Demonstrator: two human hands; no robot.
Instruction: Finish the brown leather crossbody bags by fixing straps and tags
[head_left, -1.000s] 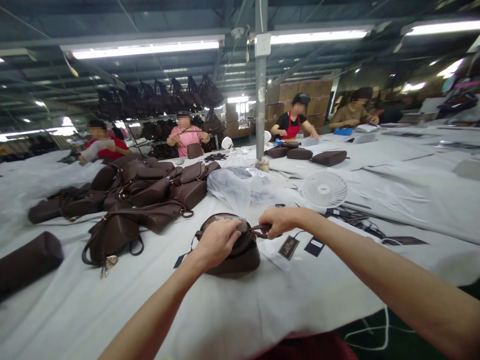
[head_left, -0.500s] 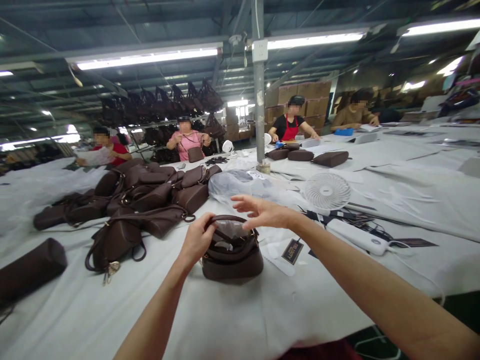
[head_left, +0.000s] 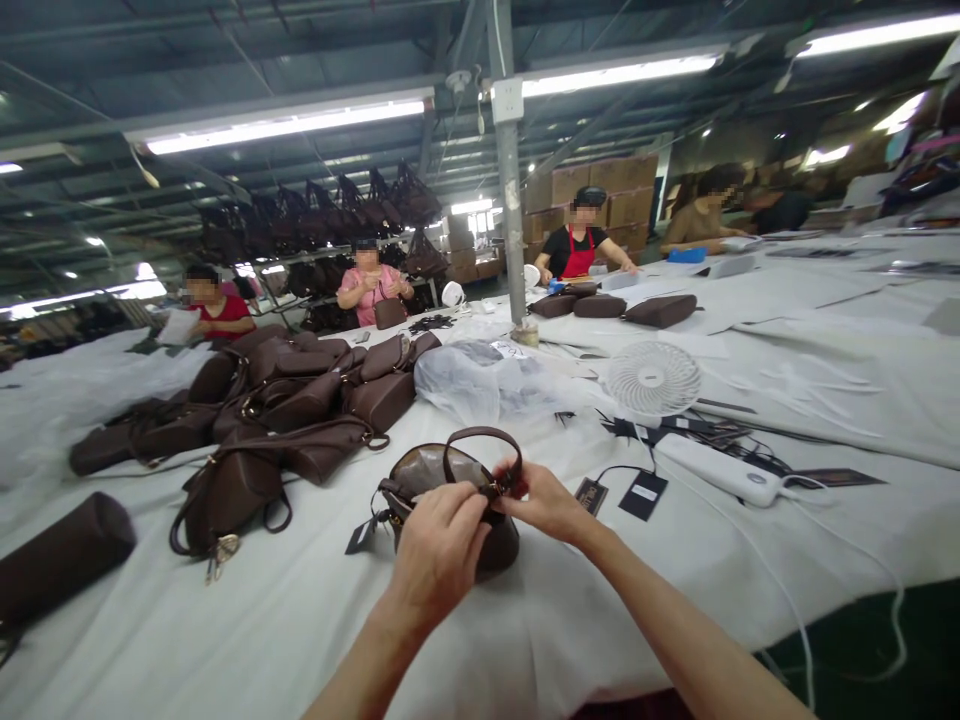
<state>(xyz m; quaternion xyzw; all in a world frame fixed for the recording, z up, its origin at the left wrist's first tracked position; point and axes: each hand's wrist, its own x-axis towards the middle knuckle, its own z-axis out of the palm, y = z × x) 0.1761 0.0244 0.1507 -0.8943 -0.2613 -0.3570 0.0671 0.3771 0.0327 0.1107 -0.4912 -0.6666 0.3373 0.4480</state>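
A small dark brown handbag point(head_left: 501, 548) stands on the white-covered table in front of me, its mouth open and its pale lining showing. Its looped handle point(head_left: 484, 432) rises above the right side. My left hand point(head_left: 442, 535) reaches across the front, fingers closed together on the upper rim near the right end; its fingertips are partly hidden. At the handle's right base, by a small metal fitting, my right hand point(head_left: 544, 500) is pinched on the bag. A black tag point(head_left: 361, 536) hangs from the bag's left side.
Many brown bags point(head_left: 300, 390) are piled at left. A white fan point(head_left: 652, 380) with a cable, black hang tags point(head_left: 643, 494) and a clear plastic bag point(head_left: 480, 385) lie beyond my hands. A grey pillar point(head_left: 511, 200) stands mid-table; several co-workers sit or stand across.
My left hand has moved from the handle to the bag's right front. My right hand has come down onto the handle's base. The bag has turned, its left-side tag now showing.
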